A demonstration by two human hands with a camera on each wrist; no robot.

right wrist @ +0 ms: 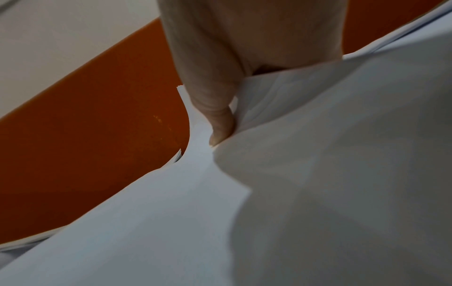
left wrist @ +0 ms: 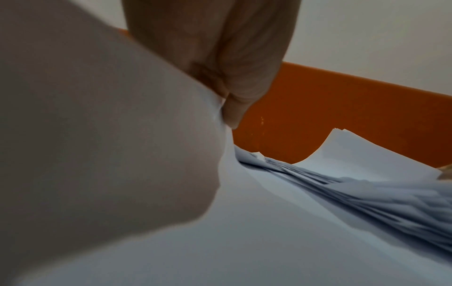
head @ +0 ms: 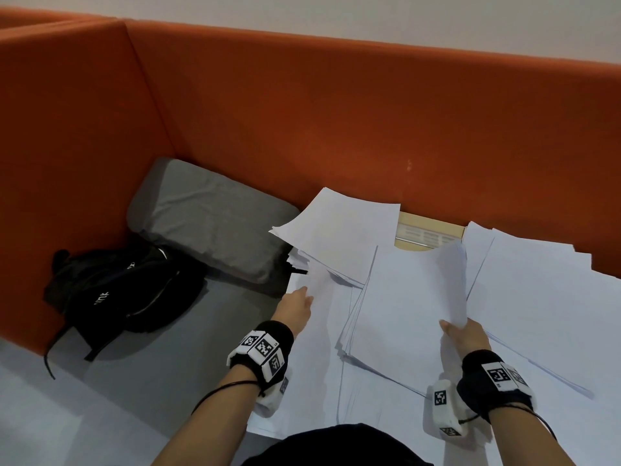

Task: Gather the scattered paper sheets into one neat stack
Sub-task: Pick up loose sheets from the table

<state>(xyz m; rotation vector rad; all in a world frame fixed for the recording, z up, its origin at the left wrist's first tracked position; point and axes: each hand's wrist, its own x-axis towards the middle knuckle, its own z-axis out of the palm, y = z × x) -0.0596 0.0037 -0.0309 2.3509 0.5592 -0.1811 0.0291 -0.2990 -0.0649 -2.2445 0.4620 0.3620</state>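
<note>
White paper sheets (head: 400,307) lie fanned over the desk in loose overlapping piles. My right hand (head: 465,334) pinches the near right corner of a bundle of sheets (right wrist: 305,120) and lifts that edge so it curls upward. My left hand (head: 295,306) is at the left edge of the spread and pinches a sheet (left wrist: 122,135) that bends up beside the thumb. Another pile (head: 342,230) sits at the back left, and more sheets (head: 537,297) spread to the right.
An orange partition (head: 336,112) walls the desk at the back and left. A grey cushion (head: 208,220) and a black backpack (head: 117,294) lie left of the papers. A wooden cable slot (head: 426,233) shows behind the sheets.
</note>
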